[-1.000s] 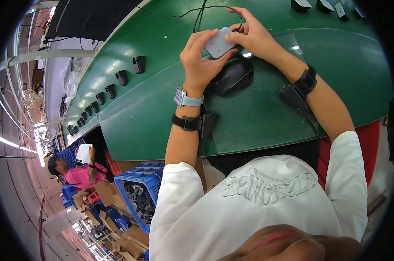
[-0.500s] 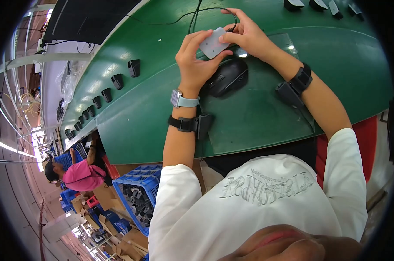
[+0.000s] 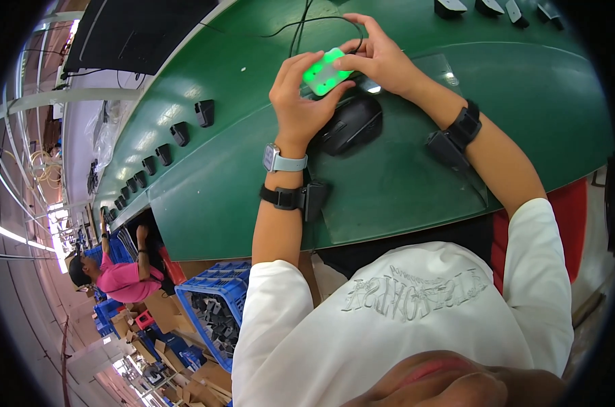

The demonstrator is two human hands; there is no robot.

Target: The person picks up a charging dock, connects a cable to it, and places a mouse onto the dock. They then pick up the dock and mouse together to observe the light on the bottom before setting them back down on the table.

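A small pale, rounded panel (image 3: 325, 76) glows green at several spots across its face. My left hand (image 3: 297, 102) grips it by its left and lower edges, fingers above and thumb below. My right hand (image 3: 389, 64) is closed at its right side, the thumb pressed on the face near the upper right. A thin black cable (image 3: 280, 32) loops to the right fingers; whether its end sits in the panel is hidden. Just below the hands lies a black, mouse-shaped device (image 3: 355, 125) on a clear sheet (image 3: 402, 183) over the green table.
Several small black stands (image 3: 204, 113) line the table's left side, with more (image 3: 450, 8) at the far right. A dark screen (image 3: 117, 34) is at the upper left. A blue crate (image 3: 212, 298) of dark parts stands below the table edge. A person in pink (image 3: 127, 281) works farther left.
The panel has lit up green; it was unlit before. Both hands still hold it, shifted slightly left in the view. The person in pink has reached an arm toward the table.
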